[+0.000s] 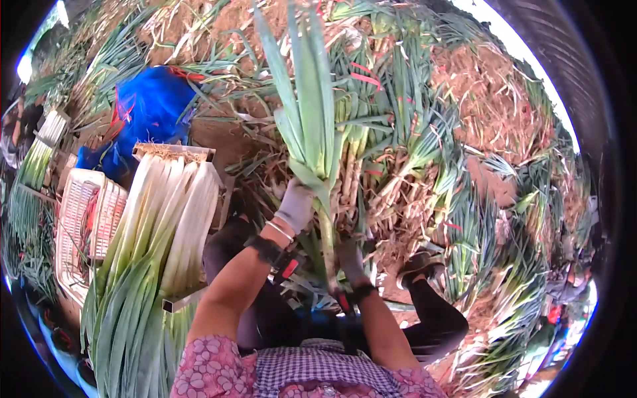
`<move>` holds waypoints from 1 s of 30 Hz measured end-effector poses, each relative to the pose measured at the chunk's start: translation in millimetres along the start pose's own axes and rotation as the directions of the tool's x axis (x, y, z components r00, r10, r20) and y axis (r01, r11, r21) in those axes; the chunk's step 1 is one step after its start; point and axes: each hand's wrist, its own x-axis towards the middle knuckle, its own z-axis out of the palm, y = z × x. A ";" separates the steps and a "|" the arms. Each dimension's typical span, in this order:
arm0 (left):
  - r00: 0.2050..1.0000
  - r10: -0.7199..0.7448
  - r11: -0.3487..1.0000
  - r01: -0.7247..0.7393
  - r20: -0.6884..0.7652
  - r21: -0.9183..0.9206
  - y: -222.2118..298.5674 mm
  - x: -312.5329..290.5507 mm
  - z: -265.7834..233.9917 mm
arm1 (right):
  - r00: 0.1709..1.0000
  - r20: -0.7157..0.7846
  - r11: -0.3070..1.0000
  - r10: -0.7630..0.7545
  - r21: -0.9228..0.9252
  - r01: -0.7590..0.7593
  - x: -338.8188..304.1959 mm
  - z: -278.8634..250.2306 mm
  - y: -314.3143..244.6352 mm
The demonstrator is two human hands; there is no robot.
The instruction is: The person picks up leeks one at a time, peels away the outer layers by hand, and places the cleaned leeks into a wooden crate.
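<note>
A large leek (pixel 327 229) stands nearly upright in front of me, its broad green leaves fanning away and its pale stalk pointing towards my lap. My left hand (pixel 296 204), in a light glove, is closed on it just below the leaves, with the fingertips hidden behind the stalk. Beside the lower stalk is my gloved right hand (pixel 350 259); shadow hides its fingers, so its grip is unclear. To my left, a bundle of trimmed leeks (pixel 176 199) lies in a metal frame (pixel 211 156), white ends and roots away from me.
A white plastic basket (pixel 78 199) stands left of the frame, with blue netting (pixel 156 103) beyond it. Untrimmed leeks (pixel 405 179) and soil-covered root heaps (pixel 488 99) spread ahead and to the right. Another leek bundle (pixel 40 149) lies at the far left.
</note>
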 end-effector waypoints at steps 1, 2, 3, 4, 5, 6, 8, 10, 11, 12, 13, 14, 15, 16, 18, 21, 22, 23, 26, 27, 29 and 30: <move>0.997 -0.060 0.973 0.069 0.048 -0.220 6.4 13.3 -3.9 | 0.904 0.041 0.723 -0.426 -0.585 0.368 -37.2 15.6 51.0; 0.989 -0.139 0.911 0.145 0.043 -0.385 5.7 13.9 -34.5 | 0.932 0.349 0.858 0.102 -0.504 0.095 -72.1 27.4 42.5; 0.987 -0.125 0.872 0.157 0.099 -0.463 30.5 16.2 -31.0 | 0.909 0.384 0.868 0.161 -0.494 0.055 -102.2 16.2 78.4; 0.986 -0.116 0.866 0.157 0.116 -0.475 35.6 22.6 -27.1 | 0.887 0.411 0.875 0.212 -0.485 0.015 -115.8 3.0 110.5; 0.985 -0.094 0.849 0.155 0.144 -0.505 38.5 27.1 -15.4 | 0.932 0.316 0.819 0.179 -0.573 0.037 -108.9 -8.8 129.5; 0.982 -0.069 0.832 0.155 0.177 -0.532 40.8 30.4 -0.9 | 0.966 0.220 0.753 0.137 -0.657 0.043 -91.6 -23.8 137.7; 0.991 -0.117 0.897 0.133 0.064 -0.421 26.0 10.8 -34.4 | 0.988 -0.078 0.938 -0.135 0.312 0.153 -16.0 -65.2 -56.8; 0.994 -0.078 0.933 0.099 0.074 -0.345 31.6 9.3 -4.9 | 0.883 -0.395 0.846 -0.253 0.352 0.400 13.9 -89.2 -133.9; 0.996 0.001 0.936 0.031 0.092 -0.349 31.3 6.7 5.2 | 0.904 -0.365 0.846 -0.222 0.388 0.365 16.2 -92.2 -168.6; 0.974 -0.073 0.946 0.135 0.213 -0.294 36.2 1.8 7.7 | 0.868 -0.469 0.848 -0.164 0.383 0.367 13.2 -99.3 -194.8; 0.979 0.025 0.903 0.065 0.202 -0.425 40.9 1.2 15.2 | 0.924 -0.372 0.745 -0.088 0.591 0.309 17.5 -101.9 -186.2; 0.977 0.114 0.836 0.002 0.178 -0.549 45.1 4.9 23.1 | 0.967 -0.253 0.601 -0.042 0.766 0.227 21.9 -104.7 -177.0; 0.989 0.128 0.809 -0.058 0.079 -0.584 46.3 11.4 24.0 | 0.966 -0.255 0.597 -0.048 0.768 0.232 19.4 -113.6 -181.4; 0.989 0.122 0.812 -0.052 0.081 -0.581 49.4 13.6 19.3 | 0.996 -0.075 0.516 -0.053 0.852 0.092 9.3 -129.1 -188.5; 0.930 -0.012 0.651 0.287 0.368 -0.703 54.2 17.6 9.7 | 0.992 0.108 0.429 -0.069 0.901 -0.069 2.6 -139.9 -197.7; 0.966 -0.116 0.679 0.246 0.230 -0.691 54.2 17.1 24.3 | 0.944 -0.329 0.695 -0.030 0.672 0.256 6.9 -143.0 -201.7; 0.974 -0.126 0.709 0.222 0.189 -0.669 53.9 15.5 27.8 | 0.927 -0.370 0.724 -0.067 0.621 0.300 15.9 -140.1 -200.2; 0.971 -0.145 0.700 0.236 0.189 -0.674 52.7 13.0 30.1 | 0.937 -0.341 0.680 -0.079 0.669 0.301 19.9 -141.7 -195.6; 0.988 -0.152 0.766 0.140 0.034 -0.628 55.0 14.0 27.3 | 0.953 -0.299 0.606 -0.055 0.749 0.270 20.6 -121.9 -192.2; 0.990 -0.134 0.816 0.091 -0.035 -0.571 44.7 20.8 20.2 | 0.953 -0.303 0.574 -0.023 0.776 0.260 18.8 -112.8 -193.9; 0.980 -0.118 0.843 0.013 -0.162 -0.537 38.9 28.7 12.0 | 0.978 -0.206 0.715 0.034 0.689 0.120 2.7 -98.9 -179.2; 0.962 -0.096 0.871 -0.042 -0.254 -0.489 37.6 31.9 6.9 | 0.992 -0.085 0.766 0.096 0.642 -0.019 -8.4 -87.7 -160.3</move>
